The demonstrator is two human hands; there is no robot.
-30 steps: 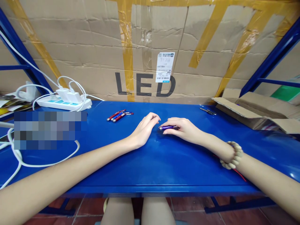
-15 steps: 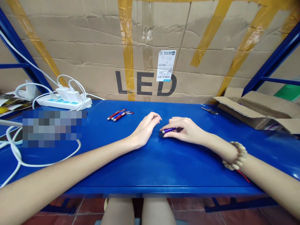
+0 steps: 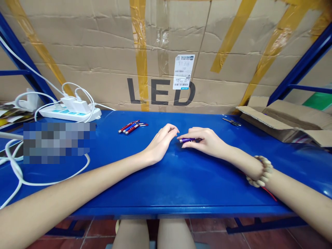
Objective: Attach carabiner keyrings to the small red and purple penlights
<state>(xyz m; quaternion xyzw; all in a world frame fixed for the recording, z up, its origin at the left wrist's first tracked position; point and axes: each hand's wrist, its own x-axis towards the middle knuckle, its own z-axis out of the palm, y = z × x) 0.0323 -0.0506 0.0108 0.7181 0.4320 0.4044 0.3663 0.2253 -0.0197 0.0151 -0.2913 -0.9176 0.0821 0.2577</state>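
Observation:
My right hand [image 3: 207, 141] holds a small purple keychain flashlight [image 3: 187, 140] between thumb and fingers. Its silver end points left, and my fingers cover the rear part. Facing it, my left hand [image 3: 162, 143] rests on its edge on the blue table [image 3: 166, 186], fingers loosely bent and somewhat apart, with nothing visible in it; its thumb is hidden. Beyond my left hand, several similar red and blue keychain flashlights [image 3: 131, 128] lie side by side, metal clips toward the right.
At the left are a white power strip [image 3: 70, 112] with plugged chargers, looping white cables [image 3: 59, 181] and a pixelated patch. Keys [image 3: 231, 122] lie at the back right, near an open cardboard box [image 3: 285, 121]. A large taped carton [image 3: 103, 58] stands behind the table.
My right hand has risen slightly, and the purple flashlight in it has turned to lie more level. My left hand and the other flashlights have stayed put.

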